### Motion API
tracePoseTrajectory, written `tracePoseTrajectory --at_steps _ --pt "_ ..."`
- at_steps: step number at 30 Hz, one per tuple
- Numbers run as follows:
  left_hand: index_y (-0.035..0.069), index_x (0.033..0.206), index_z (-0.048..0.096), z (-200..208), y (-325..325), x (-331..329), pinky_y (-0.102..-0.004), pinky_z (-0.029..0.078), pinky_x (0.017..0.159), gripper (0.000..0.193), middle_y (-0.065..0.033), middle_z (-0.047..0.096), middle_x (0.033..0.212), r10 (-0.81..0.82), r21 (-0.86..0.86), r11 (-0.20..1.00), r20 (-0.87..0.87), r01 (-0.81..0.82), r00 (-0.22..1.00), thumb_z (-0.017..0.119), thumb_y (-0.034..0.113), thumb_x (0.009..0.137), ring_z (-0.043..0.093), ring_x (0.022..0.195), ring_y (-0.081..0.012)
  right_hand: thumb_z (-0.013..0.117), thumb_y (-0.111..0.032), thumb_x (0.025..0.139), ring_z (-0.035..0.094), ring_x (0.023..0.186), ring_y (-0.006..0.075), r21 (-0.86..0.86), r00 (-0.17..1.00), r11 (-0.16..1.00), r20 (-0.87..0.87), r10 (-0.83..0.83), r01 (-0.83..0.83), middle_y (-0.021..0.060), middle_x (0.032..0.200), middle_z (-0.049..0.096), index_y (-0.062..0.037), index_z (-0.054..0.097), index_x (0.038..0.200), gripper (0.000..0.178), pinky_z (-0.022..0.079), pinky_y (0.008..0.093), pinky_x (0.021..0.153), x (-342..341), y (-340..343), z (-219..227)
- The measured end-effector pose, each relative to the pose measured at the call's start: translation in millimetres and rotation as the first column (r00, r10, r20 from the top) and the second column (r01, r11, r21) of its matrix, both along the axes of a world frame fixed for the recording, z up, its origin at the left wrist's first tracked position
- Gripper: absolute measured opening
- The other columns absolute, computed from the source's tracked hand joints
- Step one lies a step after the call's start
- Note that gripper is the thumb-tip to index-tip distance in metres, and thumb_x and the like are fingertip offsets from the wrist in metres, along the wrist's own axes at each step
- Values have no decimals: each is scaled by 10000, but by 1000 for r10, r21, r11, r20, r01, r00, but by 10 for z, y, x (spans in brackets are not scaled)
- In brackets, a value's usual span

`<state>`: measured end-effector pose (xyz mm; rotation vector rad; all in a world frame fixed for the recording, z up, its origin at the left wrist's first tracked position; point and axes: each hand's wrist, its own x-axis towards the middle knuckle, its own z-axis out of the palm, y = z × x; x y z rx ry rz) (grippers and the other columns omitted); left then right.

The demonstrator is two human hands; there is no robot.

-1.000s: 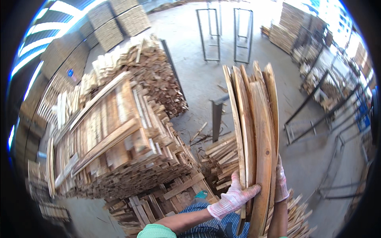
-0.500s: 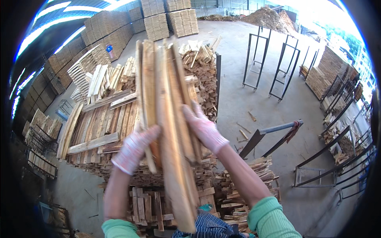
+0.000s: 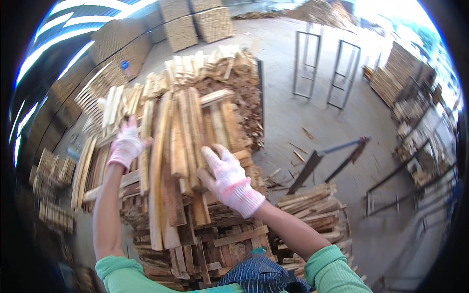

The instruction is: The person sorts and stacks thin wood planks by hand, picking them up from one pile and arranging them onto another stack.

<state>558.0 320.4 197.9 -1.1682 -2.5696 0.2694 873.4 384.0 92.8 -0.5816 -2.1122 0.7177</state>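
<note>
Several long wooden boards (image 3: pixel 181 141) lie loosely side by side on top of a large wood stack, their near ends jutting out over its front. My left hand (image 3: pixel 126 146), in a white and pink knit glove, is at the left of these boards with fingers spread and the thumb close to a narrow board (image 3: pixel 145 161). At the boards' right side is my right hand (image 3: pixel 228 183), gloved alike, fingers apart, fingertips at or just above the wood. Contact there is hard to make out. Neither hand is wrapped round a board.
Below the boards is a lower pile of short pieces (image 3: pixel 239 237); another pile (image 3: pixel 312 207) stands at right. A metal frame with a bar (image 3: pixel 337 146) rises beside it. Farther off are upright metal frames (image 3: pixel 307 63) and tall board stacks (image 3: pixel 212 24). Wood scraps litter the floor.
The boards that both hands held raised and upright now lie spread on the stack. My hands have let go and moved apart, the left one farther left and up.
</note>
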Motion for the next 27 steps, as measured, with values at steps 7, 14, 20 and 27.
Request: tracePoseTrajectory --at_steps 7,14,20,27 --pt "41 1479 463 7 1199 2545 -391 405 1150 699 -170 539 1452 -841 355 473 456 807 292 729 2 834 526 1349 -304 636 -264 965 620 1104 413 -445 916 804 255 -310 396 240 1238 599 17 557 1359 491 514 443 966 2081 -178 -1545" --pt "54 1423 488 -1340 1571 5837 -465 486 1009 702 -226 582 1317 -731 -91 -221 675 971 -103 778 199 801 576 1202 -411 529 -397 895 637 1121 393 -656 316 -324 664 -677 682 240 1199 676 -35 678 1166 476 490 460 984 4685 -2553 -4393" --pt "85 1444 470 -2905 915 7664 -473 471 1034 693 -203 582 1332 -574 -361 -644 810 674 -115 713 405 880 567 1240 -396 538 -386 920 665 1080 358 -401 58 -850 912 -406 342 231 1169 693 -36 641 1253 494 510 438 916 5569 -4963 -5092" --pt "35 1392 505 -4207 59 9136 -466 493 999 670 -223 612 1285 -398 -338 -839 915 427 -58 684 442 890 585 1229 -385 562 -393 952 553 1304 364 -409 220 -874 907 -359 261 200 1374 612 -50 598 1336 516 444 430 1077 6080 -5860 -5369"
